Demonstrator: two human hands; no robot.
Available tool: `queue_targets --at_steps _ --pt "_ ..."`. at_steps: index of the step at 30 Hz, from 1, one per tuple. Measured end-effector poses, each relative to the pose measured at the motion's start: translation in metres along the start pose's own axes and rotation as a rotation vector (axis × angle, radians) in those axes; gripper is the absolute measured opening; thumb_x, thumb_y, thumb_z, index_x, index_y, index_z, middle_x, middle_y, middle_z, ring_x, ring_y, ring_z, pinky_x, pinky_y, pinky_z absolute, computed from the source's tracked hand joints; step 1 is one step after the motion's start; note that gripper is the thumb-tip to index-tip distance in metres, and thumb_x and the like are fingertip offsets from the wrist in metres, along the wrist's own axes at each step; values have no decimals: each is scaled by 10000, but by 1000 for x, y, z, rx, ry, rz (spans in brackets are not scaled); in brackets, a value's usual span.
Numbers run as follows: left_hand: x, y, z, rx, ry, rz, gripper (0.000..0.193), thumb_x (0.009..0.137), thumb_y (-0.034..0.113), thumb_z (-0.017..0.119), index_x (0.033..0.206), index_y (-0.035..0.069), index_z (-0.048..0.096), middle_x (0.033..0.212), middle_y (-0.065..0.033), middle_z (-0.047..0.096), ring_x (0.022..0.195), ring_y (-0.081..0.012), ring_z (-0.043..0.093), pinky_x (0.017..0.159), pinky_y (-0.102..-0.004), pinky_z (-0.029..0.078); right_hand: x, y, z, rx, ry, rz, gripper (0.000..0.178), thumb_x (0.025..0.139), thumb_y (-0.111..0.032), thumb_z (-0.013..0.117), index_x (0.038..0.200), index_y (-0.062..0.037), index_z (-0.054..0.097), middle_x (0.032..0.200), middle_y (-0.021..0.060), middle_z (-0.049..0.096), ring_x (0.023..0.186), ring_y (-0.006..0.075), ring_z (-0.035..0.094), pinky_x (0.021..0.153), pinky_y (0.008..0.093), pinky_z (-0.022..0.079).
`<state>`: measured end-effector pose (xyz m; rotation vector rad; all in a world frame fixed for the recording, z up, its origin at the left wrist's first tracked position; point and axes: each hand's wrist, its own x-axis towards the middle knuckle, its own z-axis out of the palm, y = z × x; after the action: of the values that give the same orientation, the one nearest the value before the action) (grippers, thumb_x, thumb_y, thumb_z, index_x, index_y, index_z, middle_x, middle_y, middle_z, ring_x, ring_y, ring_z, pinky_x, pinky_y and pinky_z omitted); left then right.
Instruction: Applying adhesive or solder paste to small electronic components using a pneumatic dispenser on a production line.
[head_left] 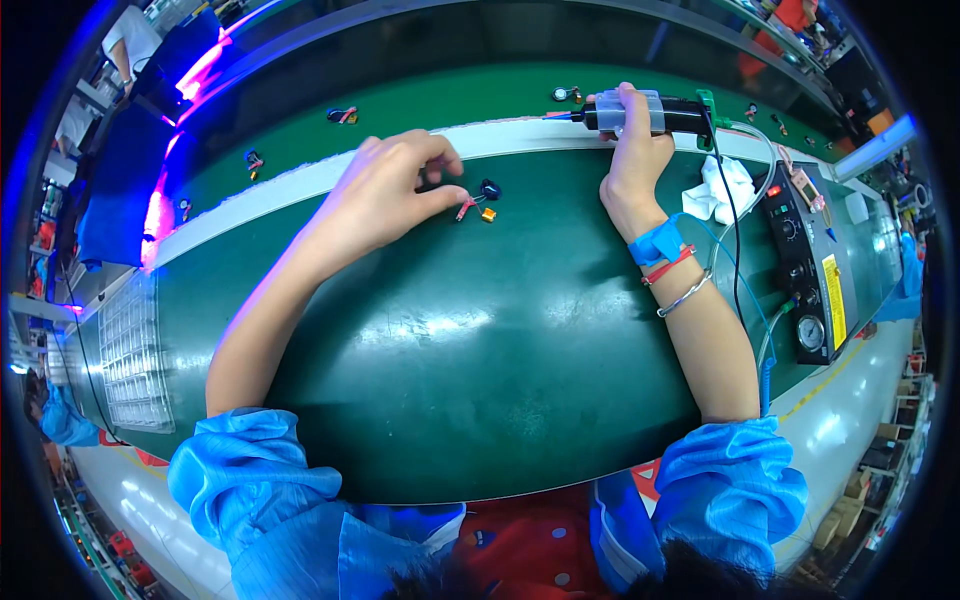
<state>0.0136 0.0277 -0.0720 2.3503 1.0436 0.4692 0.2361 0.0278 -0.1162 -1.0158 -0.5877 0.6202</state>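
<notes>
The right hand is wrapped tight around a fat syringe, in the upper right of the frame. The syringe lies almost flat, and its thin blue tip points to the left. The left hand, left of the middle in the upper half, is partly open. Its fingers are bent, and there is a gap between the thumb and the pointing finger. The thumb's end is right by a little wired part, but I cannot tell if it touches it. That part lies on the green table, just above the middle of the frame. It has a black bit, a gold bit and a red bit.

A long white bar runs across the upper part of the frame, past the table. Beyond it is a green strip with more little parts on it, like one at the upper left and one near the syringe tip.

On the right side, a crumpled white tissue lies beside a black box with knobs and a round gauge. A blue band goes around the right wrist. Clear trays sit at the far left. Both sleeves, at the bottom, are blue and puffy.
</notes>
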Motion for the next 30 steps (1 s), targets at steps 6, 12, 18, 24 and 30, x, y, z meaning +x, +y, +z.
queue_targets --at_steps 6,12,18,24,30 --pt "0 -10 20 -60 -45 27 228 692 120 634 896 68 547 790 -33 451 761 -160 416 724 -276 343 1 -1 -1 -2 -10 0 186 743 -220 585 830 -69 520 743 81 626 663 119 585 509 217 385" --pt "-8 -14 30 -21 19 152 161 731 101 591 889 106 559 774 -25 463 791 -169 449 763 -284 286 1 0 -1 -11 -7 -7 185 747 -223 583 831 -71 522 739 82 627 665 121 587 509 215 384" --pt "-5 -12 38 -16 191 286 72 725 116 604 770 79 563 786 -37 484 760 -176 464 740 -289 294 -5 2 0 -46 -115 -7 185 746 -222 589 827 -64 541 732 72 626 658 110 579 506 216 382" --pt "-4 -13 35 25 181 263 112 692 142 643 711 66 562 756 -26 494 704 -170 457 722 -283 312 -17 0 1 -202 -411 131 202 727 -214 599 814 -35 563 740 71 606 618 118 572 514 231 404" --pt "-2 -15 34 41 165 270 106 681 127 652 689 62 570 704 -13 492 700 -153 443 697 -271 307 -21 0 3 -254 -545 96 223 737 -192 574 864 -12 548 763 102 604 700 187 614 602 257 467"
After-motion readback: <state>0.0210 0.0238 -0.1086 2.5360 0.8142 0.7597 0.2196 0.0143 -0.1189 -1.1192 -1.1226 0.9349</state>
